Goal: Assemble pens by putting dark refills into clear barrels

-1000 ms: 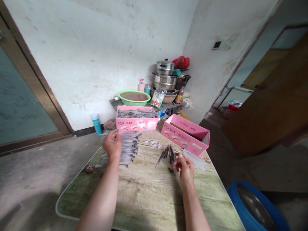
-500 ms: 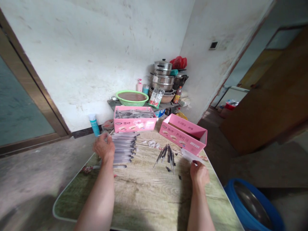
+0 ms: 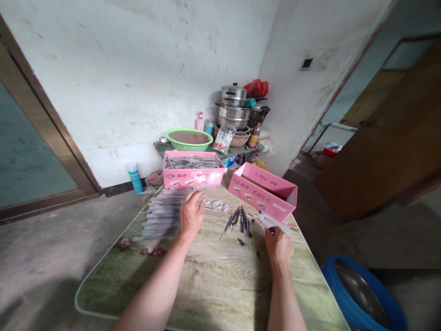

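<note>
My left hand (image 3: 192, 215) hovers by the right ends of a row of clear pen barrels (image 3: 158, 214); its thumb and fingers are apart and nothing shows in them. My right hand (image 3: 279, 248) is closed, fingers curled at the table's right side; something small and dark shows at the fingertips, too small to name. Just beyond it, thin clear plastic pieces (image 3: 272, 222) lie before a pink box. Between my hands lies a fanned pile of thin dark pen refills (image 3: 237, 223). A small black piece (image 3: 240, 242) and small white pieces (image 3: 219, 205) lie nearby.
One pink box (image 3: 193, 178) at the back holds many slender pens; another pink box (image 3: 262, 191) stands to its right. Behind them are a green basin (image 3: 189, 139) and stacked steel pots (image 3: 233, 115). A blue tub (image 3: 330, 280) sits right of the table (image 3: 213, 285).
My left hand has moved right, from the left ends of the pen barrels to their right ends, and its fingers have spread. My right hand has shifted slightly left.
</note>
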The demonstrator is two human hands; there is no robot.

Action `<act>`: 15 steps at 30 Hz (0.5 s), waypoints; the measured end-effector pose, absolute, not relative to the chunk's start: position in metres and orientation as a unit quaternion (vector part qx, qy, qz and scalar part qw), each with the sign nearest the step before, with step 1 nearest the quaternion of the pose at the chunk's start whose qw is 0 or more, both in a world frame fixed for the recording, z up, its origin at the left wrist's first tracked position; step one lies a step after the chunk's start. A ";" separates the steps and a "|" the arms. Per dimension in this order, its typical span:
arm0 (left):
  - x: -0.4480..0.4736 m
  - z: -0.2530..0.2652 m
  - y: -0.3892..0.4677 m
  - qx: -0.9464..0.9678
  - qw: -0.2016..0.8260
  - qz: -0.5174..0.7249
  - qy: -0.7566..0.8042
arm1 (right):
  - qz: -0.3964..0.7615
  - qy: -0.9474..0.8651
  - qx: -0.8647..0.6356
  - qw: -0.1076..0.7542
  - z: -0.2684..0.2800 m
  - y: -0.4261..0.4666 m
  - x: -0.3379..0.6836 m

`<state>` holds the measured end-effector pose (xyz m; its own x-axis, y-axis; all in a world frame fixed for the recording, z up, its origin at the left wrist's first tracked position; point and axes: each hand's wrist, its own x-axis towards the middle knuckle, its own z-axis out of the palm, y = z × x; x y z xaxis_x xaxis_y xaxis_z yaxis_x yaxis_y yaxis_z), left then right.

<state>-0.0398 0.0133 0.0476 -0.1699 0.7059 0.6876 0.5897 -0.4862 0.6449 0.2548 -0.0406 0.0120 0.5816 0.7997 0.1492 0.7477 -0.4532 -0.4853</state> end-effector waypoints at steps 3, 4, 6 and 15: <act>-0.011 0.039 0.007 0.726 0.155 0.511 0.434 | 0.142 -0.436 -0.737 0.497 0.006 -0.037 0.246; -0.003 0.035 0.005 0.743 0.172 0.489 0.423 | 0.191 -0.413 -0.692 0.560 0.004 -0.036 0.242; 0.009 0.026 0.004 0.770 0.193 0.432 0.428 | 0.282 -0.354 -0.626 0.635 0.001 -0.034 0.235; 0.013 0.016 0.002 0.787 0.205 0.202 0.546 | 0.392 -0.256 -0.539 0.700 0.004 -0.032 0.223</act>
<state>0.0126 0.0016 0.0161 0.3216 0.9422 0.0938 0.7763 -0.3191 0.5436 0.2232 -0.0323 0.0044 0.5612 0.8252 -0.0644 -0.2728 0.1110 -0.9557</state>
